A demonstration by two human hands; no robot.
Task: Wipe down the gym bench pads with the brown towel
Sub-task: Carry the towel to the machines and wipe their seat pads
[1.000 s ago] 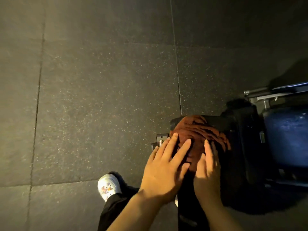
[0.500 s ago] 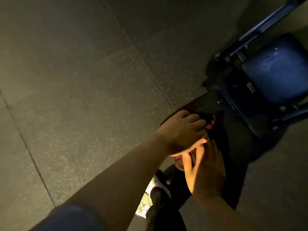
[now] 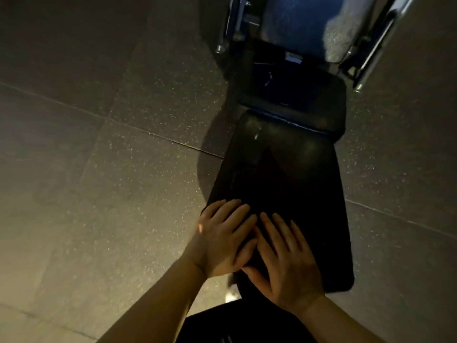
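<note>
A long black bench pad (image 3: 314, 159) runs from the bottom centre up the view. My left hand (image 3: 222, 240) and my right hand (image 3: 286, 261) lie side by side on its near left part, fingers straight and pressed flat, thumbs touching. Under and just beyond the fingers lies a darker patch (image 3: 269, 184) in deep shadow; I cannot tell whether it is the brown towel. A blue pad (image 3: 296, 23) sits past the far end of the black pad.
A shiny metal frame (image 3: 368, 58) flanks the blue pad at the top. Speckled rubber floor tiles (image 3: 111, 144) spread to the left and right of the bench. My dark trouser leg (image 3: 242, 325) is at the bottom edge.
Half a second ago my left hand was curled over the towel at the pad's end. Now both hands lie flat on the long pad, and the view has swung along the bench.
</note>
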